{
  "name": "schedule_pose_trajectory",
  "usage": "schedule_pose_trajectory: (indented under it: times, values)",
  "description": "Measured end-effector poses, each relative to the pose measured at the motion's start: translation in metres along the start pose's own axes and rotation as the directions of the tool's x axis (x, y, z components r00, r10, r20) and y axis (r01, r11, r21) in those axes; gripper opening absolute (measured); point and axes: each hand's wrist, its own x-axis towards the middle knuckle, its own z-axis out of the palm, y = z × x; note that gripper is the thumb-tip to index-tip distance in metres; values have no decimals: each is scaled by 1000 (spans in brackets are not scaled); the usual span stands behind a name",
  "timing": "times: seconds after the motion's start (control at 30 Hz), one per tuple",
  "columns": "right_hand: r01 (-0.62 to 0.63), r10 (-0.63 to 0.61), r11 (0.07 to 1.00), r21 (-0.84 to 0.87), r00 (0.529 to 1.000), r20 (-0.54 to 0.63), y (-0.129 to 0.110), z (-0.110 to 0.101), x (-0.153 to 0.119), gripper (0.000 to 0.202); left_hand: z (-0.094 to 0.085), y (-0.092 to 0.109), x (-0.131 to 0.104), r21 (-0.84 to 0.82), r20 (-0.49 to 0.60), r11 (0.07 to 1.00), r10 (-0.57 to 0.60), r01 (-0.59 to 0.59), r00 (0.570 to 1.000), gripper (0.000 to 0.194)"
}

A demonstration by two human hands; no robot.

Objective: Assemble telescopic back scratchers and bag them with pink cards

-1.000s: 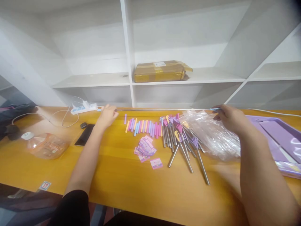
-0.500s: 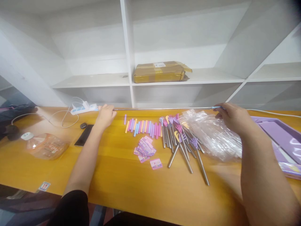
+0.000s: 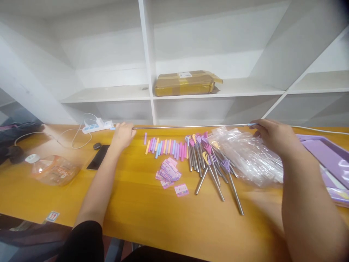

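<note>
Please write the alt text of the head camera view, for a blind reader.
Two bare hands, left and right, hold a long thin metal rod stretched sideways above a wooden table with colourful sticks, cards and hand-shaped scratchers.

Passable over near part of table [image 3: 169, 225], between left forearm [image 3: 98, 189] and right forearm [image 3: 307, 189]. Obstructed farther back by cards [image 3: 169, 170], coloured sticks [image 3: 167, 147], claw-headed tools [image 3: 208, 148] and plastic bags [image 3: 245, 156]; crossed at rear by thin rod [image 3: 191, 126].
</note>
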Motion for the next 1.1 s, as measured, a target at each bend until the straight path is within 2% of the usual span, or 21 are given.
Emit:
schedule_pose_trajectory:
  times: [0.27,0.37,0.47,0.53,0.6,0.7,0.77,0.83,0.9,1.0,1.1]
  values:
    - [4,-4,1000,-3,1000,6,2,4,1,23,-8,1,-9,69,52,998,-10,6,999,30]
    - [15,-16,1000,-21,1000,-25,4,2,0,24,-13,5,-12,83,60,997,-12,7,998,32]
    - [50,-52,998,-36,997,-59,2,3,1,23,-23,13,-14,97,61,995,-10,4,998,34]
    - [120,-121,993,-23,991,-52,-7,9,2,24,-31,24,-16,111,54,994,2,-8,999,34]
    - [221,-221,975,-3,975,-30,-25,23,-1,26,-35,42,-20,118,46,993,17,-22,999,33]
    - [393,-393,919,-9,920,4,-73,56,-19,31,-32,80,-33,86,47,995,53,-57,997,30]
    - [513,-513,858,-7,858,5,-113,82,-42,35,-23,108,-46,30,44,994,106,-107,993,27]
    - [645,-645,764,24,764,12,-151,105,-68,40,-12,132,-59,-42,52,982,184,-182,981,25]
    - [694,-693,720,16,720,-22,-178,118,-90,41,-2,148,-70,-97,63,965,250,-243,966,23]
    - [707,-707,707,-16,707,-34,-192,119,-103,37,6,154,-75,-133,69,947,303,-292,951,22]
    - [706,-707,707,-49,707,-21,-186,109,-95,30,7,149,-68,-155,46,929,348,-337,936,21]
